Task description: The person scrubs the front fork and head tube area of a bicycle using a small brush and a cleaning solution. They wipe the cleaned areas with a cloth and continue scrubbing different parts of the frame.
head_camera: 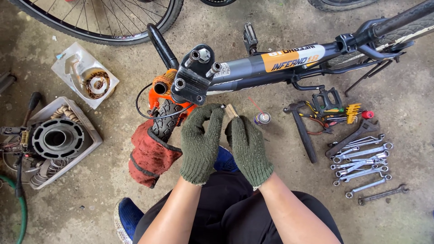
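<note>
Both my hands wear dark green knit gloves and meet just below a bicycle's black stem clamp (195, 77). My left hand (200, 142) and my right hand (248, 149) pinch a small tan piece (231, 111) between their fingertips. What it is I cannot tell. The grey and orange bicycle frame (271, 63) lies across the concrete floor in front of me, with its orange fork (163, 88) and small front tyre (163, 122) to my left. A red rag (149, 156) lies under that tyre.
Several wrenches (364, 165), a hammer (303, 131), a pedal (329, 100) and a spray can (262, 118) lie to the right. A tray with a metal hub and springs (58, 138), a plastic pack (86, 74) and a large wheel (113, 20) are at left.
</note>
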